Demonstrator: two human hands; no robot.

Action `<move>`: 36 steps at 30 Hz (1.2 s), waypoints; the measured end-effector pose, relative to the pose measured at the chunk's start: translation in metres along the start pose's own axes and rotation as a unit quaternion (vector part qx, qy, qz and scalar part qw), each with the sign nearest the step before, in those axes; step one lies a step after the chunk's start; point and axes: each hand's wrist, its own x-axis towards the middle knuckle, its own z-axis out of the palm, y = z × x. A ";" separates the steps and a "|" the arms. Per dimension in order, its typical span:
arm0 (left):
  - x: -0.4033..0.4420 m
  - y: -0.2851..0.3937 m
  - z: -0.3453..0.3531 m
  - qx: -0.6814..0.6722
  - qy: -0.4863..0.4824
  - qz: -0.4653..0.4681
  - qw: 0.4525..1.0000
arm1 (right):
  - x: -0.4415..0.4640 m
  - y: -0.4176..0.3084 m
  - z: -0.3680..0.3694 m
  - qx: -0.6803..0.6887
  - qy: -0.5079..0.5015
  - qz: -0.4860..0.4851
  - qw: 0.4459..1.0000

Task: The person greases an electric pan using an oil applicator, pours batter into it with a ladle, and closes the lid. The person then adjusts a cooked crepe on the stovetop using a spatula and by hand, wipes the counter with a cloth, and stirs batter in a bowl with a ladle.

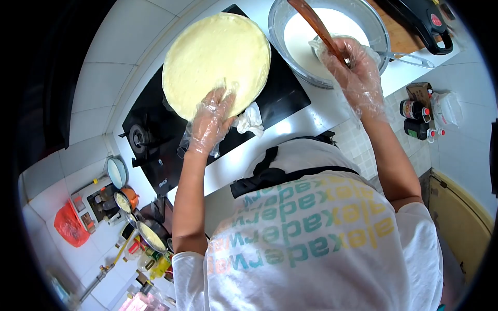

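A large round pale-yellow pancake (pixel 218 59) lies over the black cooktop; what supports it is hidden. My left hand (pixel 211 116), in a clear plastic glove, rests its fingers on the pancake's near edge, thumb held apart. A crumpled white cloth (pixel 250 122) sits beside that hand. Over a big clear bowl (pixel 383 32) of white batter (pixel 303 44), my gloved right hand (pixel 358 75) is closed around a brown wooden handle (pixel 315 25). The end of this utensil is hidden by the hand. A metal-rimmed piece shows partly under the fingers; I cannot tell whether it is held.
A pale handle (pixel 412 60) sticks out past the bowl's right side. A black appliance handle (pixel 433 33) stands at the far right above a wooden board (pixel 402 28). The cooktop (pixel 282 96) has a bare burner (pixel 139 137). Dark bottles (pixel 415 110) stand on the floor.
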 end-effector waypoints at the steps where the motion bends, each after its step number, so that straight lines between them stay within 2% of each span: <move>1: -0.002 -0.004 0.002 -0.012 0.013 0.008 1.000 | -0.001 -0.002 0.001 -0.001 -0.005 0.005 1.000; 3: -0.004 -0.011 0.006 -0.035 0.040 0.027 0.998 | -0.002 -0.005 0.001 0.001 -0.011 0.010 1.000; 6: 0.000 -0.003 0.001 0.015 0.036 0.027 0.999 | -0.005 -0.008 0.001 0.001 -0.016 0.009 1.000; 9: 0.000 0.001 0.004 0.044 0.087 0.047 0.994 | -0.006 -0.010 0.002 -0.009 -0.011 0.000 1.000; 12: 0.002 -0.005 0.009 0.005 0.116 -0.039 0.993 | -0.008 -0.011 0.002 -0.007 -0.013 -0.001 1.000; 15: 0.005 0.000 0.003 -0.083 0.106 -0.212 0.968 | -0.009 -0.014 0.002 -0.014 -0.016 0.006 1.000; 18: 0.005 -0.004 0.006 -0.131 0.141 -0.213 0.958 | -0.009 -0.016 0.002 -0.023 -0.021 0.015 0.999; 21: 0.004 -0.013 0.014 -0.313 0.159 -0.264 0.898 | -0.006 -0.022 0.002 -0.032 -0.028 0.033 0.999; 24: 0.004 -0.029 0.023 -0.363 0.129 -0.308 0.870 | -0.007 -0.019 0.003 -0.023 -0.027 0.020 0.999; 27: 0.006 -0.027 0.015 -0.338 0.108 -0.323 0.877 | -0.007 -0.019 0.003 -0.015 -0.026 0.016 0.999; 30: 0.008 -0.022 0.014 -0.352 0.135 -0.362 0.853 | -0.006 -0.019 0.003 -0.023 -0.023 0.005 0.999; 36: 0.005 -0.027 0.019 -0.357 0.157 -0.385 0.837 | -0.004 -0.012 0.001 -0.020 -0.023 -0.005 1.000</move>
